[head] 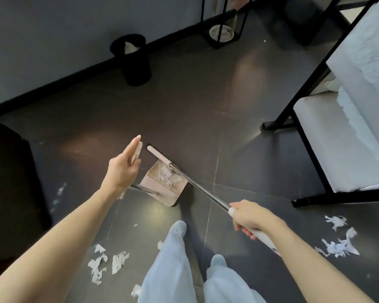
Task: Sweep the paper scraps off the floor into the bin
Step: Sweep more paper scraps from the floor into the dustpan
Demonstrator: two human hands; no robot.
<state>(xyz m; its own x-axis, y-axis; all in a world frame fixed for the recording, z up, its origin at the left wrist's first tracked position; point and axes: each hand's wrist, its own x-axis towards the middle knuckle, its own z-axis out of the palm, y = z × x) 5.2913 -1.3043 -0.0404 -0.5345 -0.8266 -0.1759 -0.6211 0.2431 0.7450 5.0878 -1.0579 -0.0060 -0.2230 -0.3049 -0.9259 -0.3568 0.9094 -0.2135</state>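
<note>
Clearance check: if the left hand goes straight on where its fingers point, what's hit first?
Likely nothing near: the left hand points over bare floor toward the baseboard, passing right of the black bin. Depth is unclear.

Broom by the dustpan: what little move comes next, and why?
Probably pull the broom back toward the paper scraps by the feet: the dustpan already holds some, the right hand grips its handle, and piles still lie on the floor.
</note>
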